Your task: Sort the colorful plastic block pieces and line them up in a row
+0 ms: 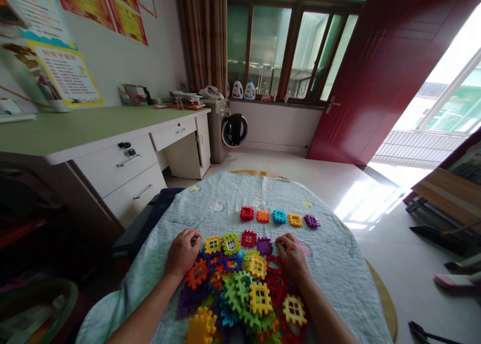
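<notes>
Centrally, a heap of interlocking plastic waffle blocks (pixel 236 289) lies on a pale blue quilted cloth (pixel 330 264), at the near side. Along its far edge, a row of four blocks (pixel 231 243) runs yellow, green, red, purple. Farther off and well apart, a straight row of five blocks (pixel 279 216) runs red, orange, blue, yellow, purple. Left hand (pixel 183 252): palm down, fingers curled, at the heap's left edge; any grip cannot be told. Right hand (pixel 292 256): palm down, fingers bent, just above a red block (pixel 274 266); any grip is likewise unclear. A white desk (pixel 75 128) stands far left.
</notes>
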Motion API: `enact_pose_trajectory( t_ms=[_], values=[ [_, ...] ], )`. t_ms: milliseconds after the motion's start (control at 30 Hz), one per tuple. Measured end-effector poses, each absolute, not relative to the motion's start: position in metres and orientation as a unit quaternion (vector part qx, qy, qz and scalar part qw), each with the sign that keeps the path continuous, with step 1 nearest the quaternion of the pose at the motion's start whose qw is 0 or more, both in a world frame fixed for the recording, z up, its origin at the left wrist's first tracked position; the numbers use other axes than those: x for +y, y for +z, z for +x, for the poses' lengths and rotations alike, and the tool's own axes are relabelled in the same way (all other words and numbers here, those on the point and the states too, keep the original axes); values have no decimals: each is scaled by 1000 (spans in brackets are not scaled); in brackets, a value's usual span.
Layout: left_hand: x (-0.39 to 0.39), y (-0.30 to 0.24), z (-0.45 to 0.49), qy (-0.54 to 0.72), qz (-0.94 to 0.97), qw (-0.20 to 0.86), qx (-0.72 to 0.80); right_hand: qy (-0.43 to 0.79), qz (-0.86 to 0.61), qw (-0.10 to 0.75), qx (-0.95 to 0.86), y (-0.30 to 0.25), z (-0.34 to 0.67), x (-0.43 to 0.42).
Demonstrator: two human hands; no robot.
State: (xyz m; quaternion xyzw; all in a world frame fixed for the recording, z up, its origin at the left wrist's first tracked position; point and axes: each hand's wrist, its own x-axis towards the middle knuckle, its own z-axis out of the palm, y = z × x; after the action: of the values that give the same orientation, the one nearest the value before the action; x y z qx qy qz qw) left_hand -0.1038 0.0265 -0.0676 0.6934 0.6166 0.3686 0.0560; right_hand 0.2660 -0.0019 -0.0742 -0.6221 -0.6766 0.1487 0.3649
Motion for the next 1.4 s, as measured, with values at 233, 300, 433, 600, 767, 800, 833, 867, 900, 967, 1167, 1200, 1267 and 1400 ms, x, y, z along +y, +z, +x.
enact_pose_trajectory(
  t_ms=[233, 300, 433, 600, 767, 800, 833, 867, 900, 967, 1167, 1200, 1267, 1400],
  values=[
    [27, -68, -104, 371, 694, 53, 615, 141, -623, 363, -679, -71, 263, -4],
    [27, -68, -104, 371, 693, 55, 616, 140, -625, 360, -678, -70, 263, -5],
    [27, -68, -104, 369, 695, 58, 614, 135, -629, 353, -679, -69, 262, -5],
    [27, -68, -104, 369, 696, 55, 613, 129, -633, 350, -678, -69, 262, -5],
    [27, -69, -105, 370, 699, 55, 610, 132, -634, 345, -680, -69, 262, -5],
    [27, -69, -105, 370, 699, 55, 609, 134, -633, 344, -680, -69, 262, -5],
    [27, -69, -105, 369, 699, 55, 609, 136, -632, 344, -681, -69, 262, -5],
    [27, -70, -105, 369, 699, 56, 610, 137, -631, 344, -682, -69, 262, -5],
    [27, -70, -105, 368, 700, 56, 610, 138, -631, 343, -682, -69, 262, -4],
    [26, -69, -105, 367, 700, 56, 610, 136, -632, 343, -681, -69, 262, -4],
    [24, -66, -103, 363, 701, 58, 611, 127, -636, 339, -681, -66, 260, -3],
    [24, -65, -103, 363, 701, 57, 612, 127, -636, 339, -681, -65, 260, -3],
    [23, -64, -103, 364, 701, 54, 611, 129, -635, 341, -681, -64, 260, -3],
    [23, -64, -103, 364, 701, 49, 611, 130, -636, 345, -678, -63, 259, -3]
  ],
)
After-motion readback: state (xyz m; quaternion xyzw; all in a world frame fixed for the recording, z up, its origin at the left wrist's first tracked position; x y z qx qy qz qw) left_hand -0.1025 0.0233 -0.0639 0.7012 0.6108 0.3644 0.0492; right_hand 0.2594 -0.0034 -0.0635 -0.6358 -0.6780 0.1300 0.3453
